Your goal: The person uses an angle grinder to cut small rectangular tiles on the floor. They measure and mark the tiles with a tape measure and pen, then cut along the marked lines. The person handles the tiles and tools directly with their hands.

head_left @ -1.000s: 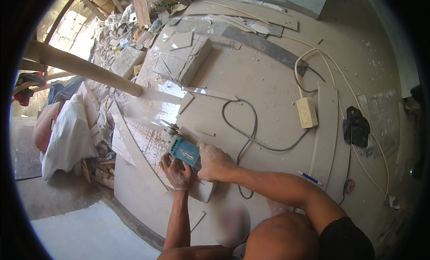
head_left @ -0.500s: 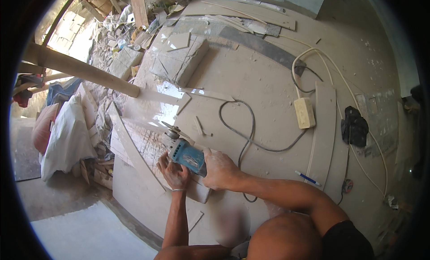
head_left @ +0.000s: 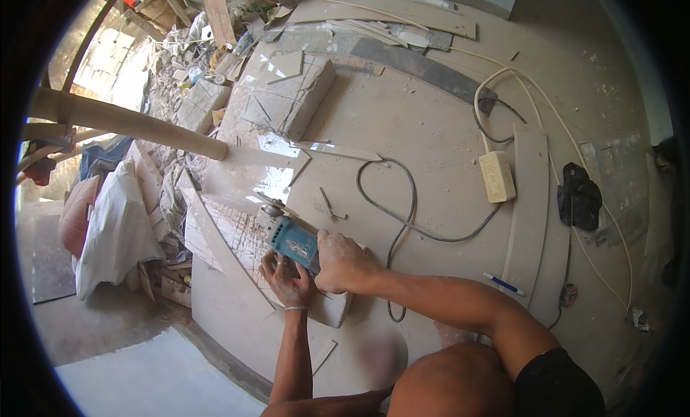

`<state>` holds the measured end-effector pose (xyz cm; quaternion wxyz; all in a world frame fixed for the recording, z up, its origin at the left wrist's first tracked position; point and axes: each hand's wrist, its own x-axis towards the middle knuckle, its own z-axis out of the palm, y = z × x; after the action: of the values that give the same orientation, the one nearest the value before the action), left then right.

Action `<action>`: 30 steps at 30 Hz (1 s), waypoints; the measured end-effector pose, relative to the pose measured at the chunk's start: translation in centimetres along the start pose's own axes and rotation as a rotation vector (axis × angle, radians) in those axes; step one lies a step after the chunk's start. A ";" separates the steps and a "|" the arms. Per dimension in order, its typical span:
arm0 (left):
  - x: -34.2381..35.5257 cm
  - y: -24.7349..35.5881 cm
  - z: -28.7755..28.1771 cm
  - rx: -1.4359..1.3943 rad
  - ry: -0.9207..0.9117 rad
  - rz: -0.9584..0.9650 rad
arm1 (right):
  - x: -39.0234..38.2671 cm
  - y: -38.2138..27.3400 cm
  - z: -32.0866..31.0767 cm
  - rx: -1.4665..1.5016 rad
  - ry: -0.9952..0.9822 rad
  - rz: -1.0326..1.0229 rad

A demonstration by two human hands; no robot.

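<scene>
My right hand is wrapped round the rear of a blue angle grinder. Its disc points away from me to the upper left, above a scored, dusty block. Just below the grinder's body, my left hand has its fingers apart and bent over the work surface; the grinder partly covers what lies under them. A long thin tile strip slants across the block to the left of that hand. The grinder's dark cord loops over the floor to the right.
A cream power strip lies at right with its pale cable, near a black plastic bag. A blue-and-white pen is beside long tile strips. Ahead sits a larger block. A pole, rubble and a white sack fill the left.
The grinder and both hands stay close together over the block, with the grinder turned slightly. The whole view has shifted a little, so the surroundings appear further right.
</scene>
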<state>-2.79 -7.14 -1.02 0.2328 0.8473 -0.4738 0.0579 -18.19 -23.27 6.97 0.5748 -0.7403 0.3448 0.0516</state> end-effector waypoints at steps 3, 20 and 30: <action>-0.2 0.0 -0.1 0.010 -0.037 -0.024 | 0.2 0.2 0.1 0.026 -0.019 0.009; -0.4 -0.9 0.3 -0.047 0.002 0.017 | 0.4 0.0 0.5 0.084 0.039 -0.008; -0.3 -0.9 0.2 -0.009 -0.025 0.015 | 0.6 0.8 1.4 0.051 0.058 -0.045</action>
<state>-2.28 -6.63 -1.59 0.2300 0.8434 -0.4833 0.0469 -17.73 -22.40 5.55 0.5845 -0.7341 0.3455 0.0083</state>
